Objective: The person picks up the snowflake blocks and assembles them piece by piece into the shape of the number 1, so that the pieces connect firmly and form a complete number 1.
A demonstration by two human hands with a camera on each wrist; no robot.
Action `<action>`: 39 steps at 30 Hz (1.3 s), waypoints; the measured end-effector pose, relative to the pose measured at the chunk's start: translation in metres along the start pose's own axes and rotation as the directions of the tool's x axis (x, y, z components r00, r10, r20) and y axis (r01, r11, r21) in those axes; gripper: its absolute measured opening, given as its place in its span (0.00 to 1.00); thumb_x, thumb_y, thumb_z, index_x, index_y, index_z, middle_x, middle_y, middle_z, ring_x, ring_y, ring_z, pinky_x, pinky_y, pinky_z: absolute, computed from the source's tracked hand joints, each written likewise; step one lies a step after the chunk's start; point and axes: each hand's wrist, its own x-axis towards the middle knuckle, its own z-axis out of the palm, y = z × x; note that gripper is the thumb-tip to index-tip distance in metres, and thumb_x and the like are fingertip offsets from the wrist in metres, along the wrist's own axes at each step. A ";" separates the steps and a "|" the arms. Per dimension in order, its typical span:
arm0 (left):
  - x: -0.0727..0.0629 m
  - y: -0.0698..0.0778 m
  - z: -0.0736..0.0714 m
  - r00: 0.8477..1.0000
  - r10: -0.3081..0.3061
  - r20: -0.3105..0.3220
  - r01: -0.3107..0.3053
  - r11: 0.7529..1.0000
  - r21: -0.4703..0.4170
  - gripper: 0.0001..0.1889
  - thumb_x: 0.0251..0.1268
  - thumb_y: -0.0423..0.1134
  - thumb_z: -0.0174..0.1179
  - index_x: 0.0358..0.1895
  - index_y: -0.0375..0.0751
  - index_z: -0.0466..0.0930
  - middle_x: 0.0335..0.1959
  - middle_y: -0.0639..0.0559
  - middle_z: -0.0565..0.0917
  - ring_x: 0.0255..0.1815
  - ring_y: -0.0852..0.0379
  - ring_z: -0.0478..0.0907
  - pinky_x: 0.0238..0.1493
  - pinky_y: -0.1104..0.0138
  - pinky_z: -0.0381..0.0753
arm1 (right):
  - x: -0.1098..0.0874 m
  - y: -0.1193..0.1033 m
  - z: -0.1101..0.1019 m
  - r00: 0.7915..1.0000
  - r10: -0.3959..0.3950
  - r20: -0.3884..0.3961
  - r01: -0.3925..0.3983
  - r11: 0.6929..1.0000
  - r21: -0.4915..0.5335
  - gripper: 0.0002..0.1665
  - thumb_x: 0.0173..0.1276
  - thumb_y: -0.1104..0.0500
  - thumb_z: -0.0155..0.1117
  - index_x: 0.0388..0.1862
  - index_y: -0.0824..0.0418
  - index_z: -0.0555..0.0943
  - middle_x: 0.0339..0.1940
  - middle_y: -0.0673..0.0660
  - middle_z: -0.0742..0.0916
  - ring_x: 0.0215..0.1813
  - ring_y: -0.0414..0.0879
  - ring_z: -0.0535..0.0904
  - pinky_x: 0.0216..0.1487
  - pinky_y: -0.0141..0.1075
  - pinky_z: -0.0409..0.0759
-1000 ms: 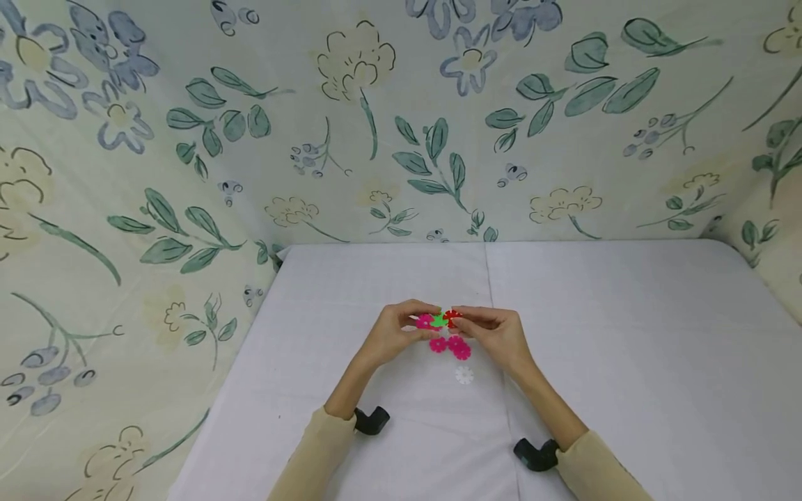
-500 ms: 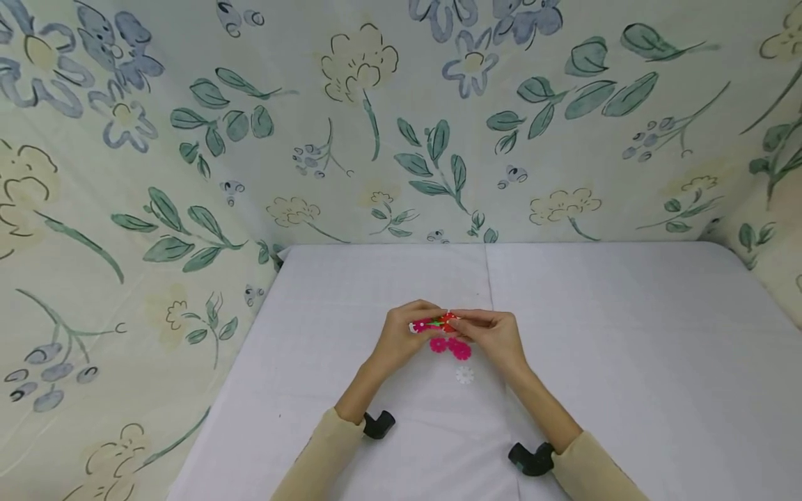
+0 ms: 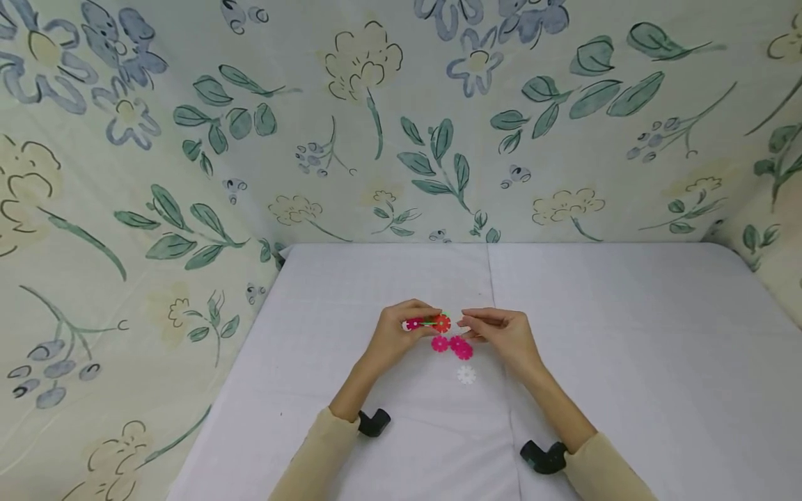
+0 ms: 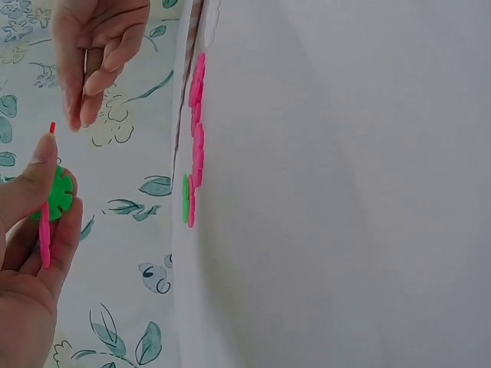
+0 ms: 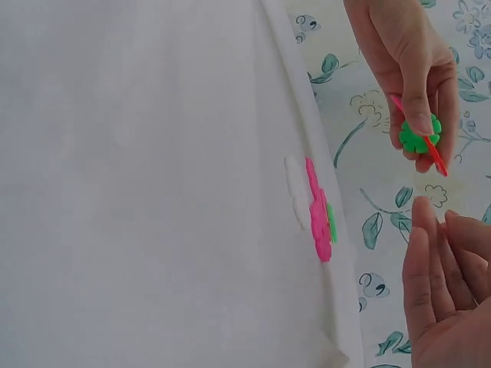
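In the head view, my left hand (image 3: 392,339) pinches several notched plastic snowflake discs joined together. A red disc (image 3: 442,323) is at their right end and a pink disc (image 3: 412,324) at the left. The green disc (image 4: 60,193) between them shows edge-on from the head and face-on in the left wrist view, under the thumb. My right hand (image 3: 509,339) is a short way to the right, apart from the joined discs. In the right wrist view its fingers (image 5: 418,268) are fairly straight with nothing seen between them.
Loose pink discs (image 3: 462,348) lie on the white cloth (image 3: 376,445) just below my hands, with a white disc (image 3: 466,374) nearer me. A green disc (image 4: 185,198) lies beside the pink ones. A floral curtain (image 3: 351,174) stands behind the table.
Both hands were at the red disc half a second ago. My right hand has let go and moved right. The joined discs stay in my left hand, which has shifted slightly left.
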 end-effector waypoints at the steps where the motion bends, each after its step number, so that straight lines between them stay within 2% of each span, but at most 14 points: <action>1: 0.000 -0.001 -0.001 1.000 -0.003 0.006 0.003 1.000 -0.006 0.18 0.56 0.32 0.77 0.52 0.38 0.90 0.45 0.49 0.91 0.47 0.54 0.86 0.51 0.68 0.87 | 0.000 0.000 -0.003 1.000 0.011 0.008 -0.011 1.000 -0.029 0.19 0.73 0.59 0.70 0.57 0.69 0.85 0.49 0.70 0.91 0.42 0.53 0.92 0.46 0.35 0.89; 4: -0.002 -0.003 -0.003 1.000 -0.005 0.018 0.005 1.000 -0.016 0.19 0.55 0.32 0.77 0.52 0.37 0.90 0.45 0.50 0.91 0.47 0.54 0.86 0.50 0.69 0.87 | -0.002 0.002 -0.010 0.998 0.039 0.051 -0.032 0.991 -0.128 0.18 0.72 0.60 0.71 0.56 0.68 0.86 0.50 0.67 0.91 0.42 0.50 0.91 0.44 0.31 0.88; 7: -0.002 -0.005 -0.003 1.000 -0.014 0.018 0.014 1.000 -0.022 0.19 0.55 0.32 0.76 0.52 0.37 0.90 0.44 0.50 0.91 0.46 0.54 0.85 0.48 0.69 0.87 | -0.002 0.005 -0.014 0.991 0.066 0.115 -0.039 0.975 -0.218 0.17 0.70 0.63 0.72 0.55 0.69 0.87 0.49 0.67 0.91 0.37 0.47 0.87 0.39 0.30 0.87; 10: -0.002 -0.006 -0.003 0.999 -0.047 0.019 0.048 0.998 -0.037 0.18 0.56 0.31 0.76 0.52 0.38 0.90 0.44 0.51 0.91 0.46 0.55 0.85 0.47 0.70 0.86 | -0.001 0.009 -0.017 0.978 0.096 0.184 -0.045 0.963 -0.265 0.18 0.67 0.65 0.73 0.55 0.69 0.87 0.48 0.67 0.91 0.32 0.45 0.83 0.32 0.31 0.83; 13: -0.002 -0.007 -0.005 0.996 -0.085 0.025 0.086 0.994 -0.062 0.17 0.57 0.32 0.76 0.51 0.40 0.91 0.44 0.50 0.91 0.47 0.56 0.84 0.47 0.71 0.86 | 0.001 0.013 -0.017 0.967 0.127 0.221 -0.058 0.954 -0.296 0.19 0.63 0.65 0.76 0.53 0.68 0.88 0.44 0.65 0.91 0.29 0.41 0.79 0.28 0.30 0.80; 19: -0.002 -0.006 -0.010 0.992 -0.122 0.023 0.123 0.989 -0.079 0.17 0.57 0.35 0.76 0.51 0.41 0.91 0.45 0.50 0.91 0.49 0.55 0.84 0.51 0.69 0.85 | 0.004 0.018 -0.017 0.964 0.129 0.233 -0.048 0.944 -0.326 0.20 0.58 0.63 0.81 0.49 0.65 0.90 0.33 0.62 0.90 0.26 0.40 0.76 0.25 0.29 0.76; 29: -0.004 -0.005 -0.012 0.987 -0.156 0.023 0.157 0.987 -0.040 0.18 0.58 0.35 0.76 0.53 0.37 0.90 0.46 0.51 0.91 0.52 0.54 0.84 0.54 0.69 0.84 | 0.007 0.021 -0.013 0.967 0.092 0.238 0.001 0.931 -0.364 0.17 0.56 0.64 0.82 0.46 0.62 0.91 0.33 0.58 0.86 0.25 0.40 0.74 0.24 0.28 0.73; 34: -0.004 -0.006 -0.012 0.990 -0.141 0.020 0.141 0.989 -0.037 0.20 0.57 0.34 0.77 0.54 0.36 0.89 0.46 0.49 0.91 0.52 0.52 0.84 0.57 0.67 0.84 | 0.007 0.018 -0.011 0.968 0.074 0.240 0.026 0.920 -0.390 0.15 0.56 0.64 0.82 0.43 0.62 0.92 0.31 0.56 0.86 0.23 0.41 0.74 0.23 0.28 0.71; 39: -0.003 -0.006 -0.011 0.993 -0.115 0.033 0.116 0.992 -0.038 0.20 0.57 0.33 0.76 0.54 0.35 0.89 0.46 0.48 0.90 0.50 0.51 0.83 0.53 0.69 0.83 | 0.007 0.017 -0.011 0.967 0.074 0.245 0.038 0.905 -0.423 0.14 0.56 0.64 0.82 0.42 0.63 0.92 0.32 0.57 0.85 0.26 0.42 0.75 0.25 0.29 0.71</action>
